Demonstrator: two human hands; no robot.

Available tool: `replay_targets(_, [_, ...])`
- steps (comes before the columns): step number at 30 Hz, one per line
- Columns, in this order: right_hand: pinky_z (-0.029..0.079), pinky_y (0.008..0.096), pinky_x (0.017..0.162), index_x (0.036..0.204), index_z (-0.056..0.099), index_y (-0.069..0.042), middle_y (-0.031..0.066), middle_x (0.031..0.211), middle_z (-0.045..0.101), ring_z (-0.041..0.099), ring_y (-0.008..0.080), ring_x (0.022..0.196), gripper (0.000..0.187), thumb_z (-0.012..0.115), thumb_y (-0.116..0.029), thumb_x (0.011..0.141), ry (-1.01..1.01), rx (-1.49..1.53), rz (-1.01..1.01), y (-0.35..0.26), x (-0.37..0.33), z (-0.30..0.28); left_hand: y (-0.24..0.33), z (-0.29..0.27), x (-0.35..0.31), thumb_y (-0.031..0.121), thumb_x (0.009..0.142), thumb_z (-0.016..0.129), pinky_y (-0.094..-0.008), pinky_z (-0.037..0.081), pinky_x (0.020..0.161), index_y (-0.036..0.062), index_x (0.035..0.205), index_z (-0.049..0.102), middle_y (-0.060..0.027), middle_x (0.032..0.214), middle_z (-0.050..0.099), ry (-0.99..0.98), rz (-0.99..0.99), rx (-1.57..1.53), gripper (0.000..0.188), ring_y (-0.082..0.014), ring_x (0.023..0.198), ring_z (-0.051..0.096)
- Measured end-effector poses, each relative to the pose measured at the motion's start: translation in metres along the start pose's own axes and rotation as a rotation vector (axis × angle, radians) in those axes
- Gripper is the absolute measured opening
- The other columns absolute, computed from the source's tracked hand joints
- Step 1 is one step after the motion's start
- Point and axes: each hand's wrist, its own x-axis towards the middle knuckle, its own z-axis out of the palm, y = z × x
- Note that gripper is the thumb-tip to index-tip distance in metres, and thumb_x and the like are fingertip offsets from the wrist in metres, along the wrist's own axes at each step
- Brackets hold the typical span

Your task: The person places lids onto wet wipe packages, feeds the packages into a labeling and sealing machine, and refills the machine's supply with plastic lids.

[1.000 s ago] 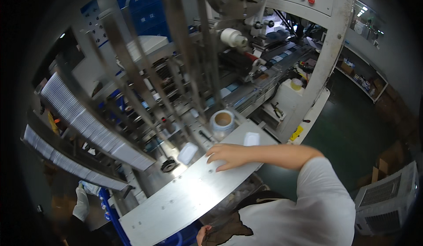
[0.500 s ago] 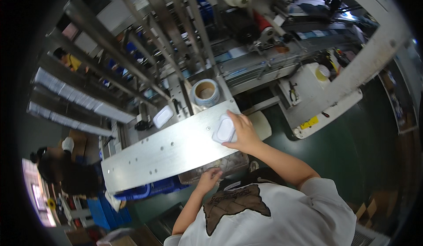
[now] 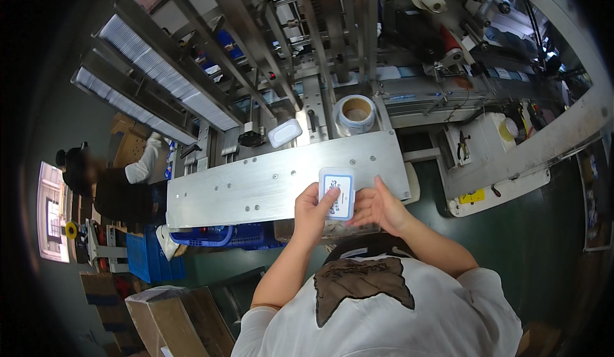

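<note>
A flat, translucent plastic case (image 3: 338,209) with a blue-bordered label facing up is held over the near edge of the metal plate (image 3: 220,190). My left hand (image 3: 310,213) grips it from the left, thumb across its face and the other fingers hidden underneath. Just off the case's right edge is my right hand (image 3: 384,211), its fingers apart and its thumb raised. Beyond the plate, a similar white case (image 3: 285,133) lies on the machine bed. A roll of labels or tape (image 3: 356,113) rests to the right of it.
Tall metal uprights (image 3: 246,31) rise behind the plate, with stacks of white pieces (image 3: 169,79) in the left racks. Pliers (image 3: 462,146) lie on a white tray at right. A blue basket (image 3: 201,236) sits below the plate. A person (image 3: 112,190) stands at far left.
The case went from my right hand over the plate to my left hand nearer my body, label side now showing. My right hand let go. The whole view shifted.
</note>
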Motion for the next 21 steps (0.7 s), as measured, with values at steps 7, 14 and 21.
replay_targets(7, [0.047,0.0245,0.069,0.102,0.054,0.000,0.0086,0.093,0.059,0.058,0.0121,0.075,0.025,0.049,-0.023,0.093,0.241,-0.167,-0.324,0.008,0.017,0.035,0.005,-0.025,0.001,0.022,0.092,0.054,-0.0241,0.049,0.070,-0.0004,0.103,0.059,-0.0067,0.089,0.065,-0.045,-0.091,-0.198,0.026,-0.0100,0.078,0.061])
replay_targets(14, [0.045,0.0213,0.059,0.099,0.056,0.001,0.0051,0.083,0.060,0.055,0.0092,0.067,0.017,0.061,-0.009,0.085,0.272,-0.271,-0.359,0.018,0.034,0.057,0.006,-0.047,0.002,0.026,0.094,0.049,-0.0253,0.050,0.070,-0.0005,0.109,0.056,-0.0075,0.092,0.064,-0.107,-0.093,-0.196,0.032,-0.0120,0.078,0.061])
replay_targets(21, [0.047,0.0218,0.061,0.096,0.059,0.000,0.0049,0.083,0.062,0.057,0.0085,0.069,0.012,0.060,-0.006,0.085,0.316,-0.305,-0.318,0.029,0.045,0.062,0.007,-0.051,0.005,0.031,0.094,0.042,-0.0379,0.041,0.094,0.0087,0.142,0.017,-0.0198,0.129,0.042,-0.383,-0.144,-0.667,0.059,-0.0278,0.117,0.046])
